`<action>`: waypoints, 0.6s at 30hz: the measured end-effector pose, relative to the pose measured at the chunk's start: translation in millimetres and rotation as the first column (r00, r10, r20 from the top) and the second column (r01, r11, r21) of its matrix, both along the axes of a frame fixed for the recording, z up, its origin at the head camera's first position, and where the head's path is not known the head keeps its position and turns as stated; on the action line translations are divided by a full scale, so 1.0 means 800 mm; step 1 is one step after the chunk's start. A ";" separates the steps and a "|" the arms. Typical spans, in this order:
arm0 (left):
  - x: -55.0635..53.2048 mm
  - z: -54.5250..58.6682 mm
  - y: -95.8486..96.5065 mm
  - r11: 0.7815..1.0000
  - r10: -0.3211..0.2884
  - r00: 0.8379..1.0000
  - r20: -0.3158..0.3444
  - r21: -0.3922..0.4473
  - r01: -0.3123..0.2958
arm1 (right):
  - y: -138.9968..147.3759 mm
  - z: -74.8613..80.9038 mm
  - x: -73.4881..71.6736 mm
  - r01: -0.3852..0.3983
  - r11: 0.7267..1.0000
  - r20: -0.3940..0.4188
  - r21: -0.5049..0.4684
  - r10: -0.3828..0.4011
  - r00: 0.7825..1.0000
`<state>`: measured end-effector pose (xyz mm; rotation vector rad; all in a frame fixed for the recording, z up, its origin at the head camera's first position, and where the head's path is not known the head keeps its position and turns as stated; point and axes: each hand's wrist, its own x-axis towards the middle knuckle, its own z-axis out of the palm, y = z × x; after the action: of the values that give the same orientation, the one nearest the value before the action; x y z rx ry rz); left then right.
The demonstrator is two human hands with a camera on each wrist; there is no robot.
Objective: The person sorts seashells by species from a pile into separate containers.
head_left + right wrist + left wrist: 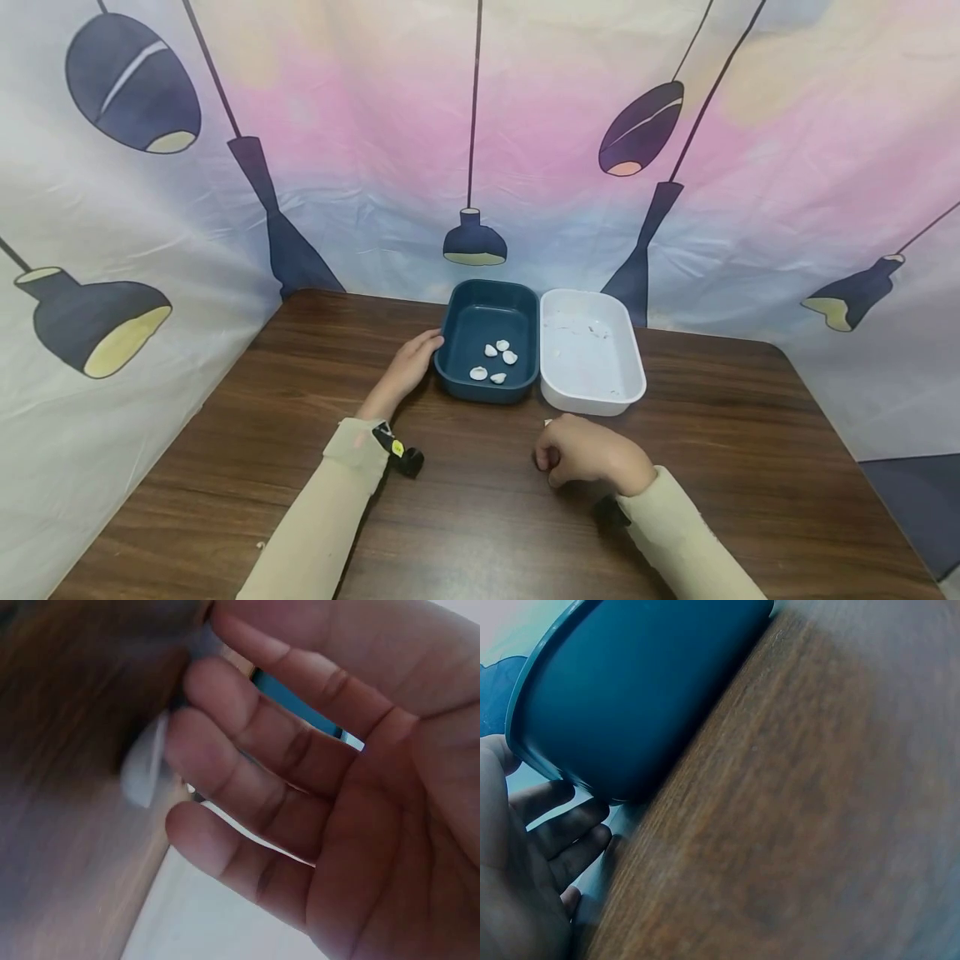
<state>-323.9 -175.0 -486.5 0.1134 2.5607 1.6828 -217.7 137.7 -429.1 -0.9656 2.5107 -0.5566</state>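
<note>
A dark blue tray (487, 297) holds several white shells (510, 357). At its left side rests my left hand (410, 364). In the left wrist view, the thumb (499, 754) is at the tray's rim and the fingers (570, 829) touch or lie close to the outer wall. Just in front of the white tray (592, 406), my right hand (592, 454) hovers low with loosely bent fingers. A white shell (146, 763) lies on the table beside those fingertips in the right wrist view, partly hidden in the head view. No thing shows in the palm; the thumb tip is hidden.
The white tray stands against the blue tray's right side and has dark marks on its bottom. A wooden table (465, 517) carries both. Behind it hangs a cloth (375, 125) printed with lamps. Black wrist cameras (405, 458) are strapped over the sleeves.
</note>
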 end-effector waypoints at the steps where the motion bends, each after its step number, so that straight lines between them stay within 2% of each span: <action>1: 0.000 0.000 0.000 1.000 0.000 1.000 0.001 -0.001 0.000 | 0.002 0.000 -0.002 0.006 1.000 0.000 0.001 -0.006 1.000; 6: 0.001 0.001 0.001 1.000 0.002 1.000 0.001 0.001 -0.002 | 0.006 0.000 -0.008 0.016 1.000 -0.020 0.004 -0.016 1.000; 12: -0.002 0.001 0.001 1.000 0.003 1.000 -0.007 -0.003 -0.003 | 0.006 0.001 -0.009 0.033 0.999 -0.129 0.014 -0.031 0.991; 18: -0.002 0.000 0.001 1.000 0.006 1.000 -0.006 -0.009 -0.006 | 0.006 -0.010 -0.013 -0.010 1.000 -0.163 -0.001 0.009 0.987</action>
<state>-325.6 -174.3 -486.1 0.1104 2.5750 1.6750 -227.7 142.3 -436.9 -1.0625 2.6472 -0.4952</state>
